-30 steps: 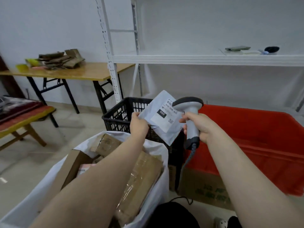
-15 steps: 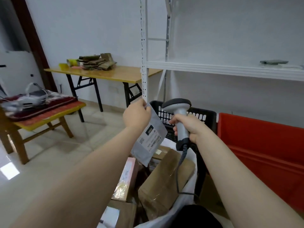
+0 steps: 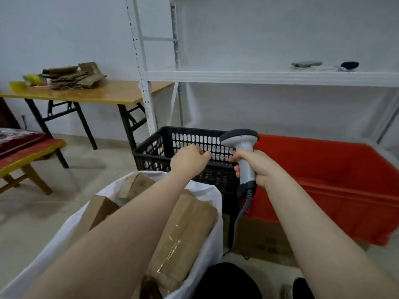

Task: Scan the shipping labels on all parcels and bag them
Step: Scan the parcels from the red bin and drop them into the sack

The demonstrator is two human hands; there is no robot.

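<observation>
My right hand [image 3: 257, 167] grips the handle of a grey barcode scanner [image 3: 241, 145], whose head points left and whose cable hangs down. My left hand [image 3: 190, 159] is empty, fingers loosely curled, reaching over the near rim of the black plastic crate [image 3: 155, 149]. Below my left forearm stands a white bag [image 3: 205, 195] filled with several taped cardboard parcels [image 3: 183, 231]. The crate's inside is hidden from here.
A red tub [image 3: 323, 167] sits right of the crate on a cardboard box [image 3: 263, 240]. White shelving [image 3: 259, 75] runs behind. A wooden table [image 3: 103, 93] with flattened cardboard stands at the back left, a low bench [image 3: 28, 152] at the left edge.
The grey mailer that my left hand held is gone from view, and that hand has moved back toward the black crate, empty. The scanner stays in my right hand.
</observation>
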